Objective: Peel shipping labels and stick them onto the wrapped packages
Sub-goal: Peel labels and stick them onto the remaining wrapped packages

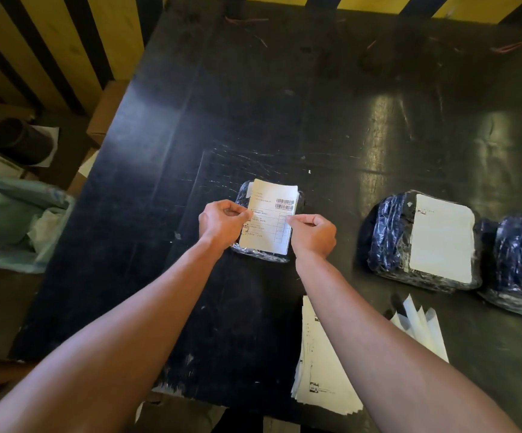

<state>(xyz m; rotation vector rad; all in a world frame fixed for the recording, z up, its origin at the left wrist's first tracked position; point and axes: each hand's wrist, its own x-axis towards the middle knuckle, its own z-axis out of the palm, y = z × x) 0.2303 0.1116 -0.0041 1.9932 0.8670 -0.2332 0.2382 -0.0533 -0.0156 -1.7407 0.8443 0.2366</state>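
Packing and dispatch area, scuffed black worktop (191, 126) bearing plastic-wrapped parcels (387, 232), loose label sheets (319, 370), cardboard box (106, 110) left of worktop

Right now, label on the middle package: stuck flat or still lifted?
Cannot tell if it is stuck. The label lies spread over the package, both hands pinching its side edges.

A scratched black table (191, 126) reflects light in pale glare patches. Behind it runs a yellow-and-black striped wall (66, 42). A green-lined bin (13, 220) stands at left.
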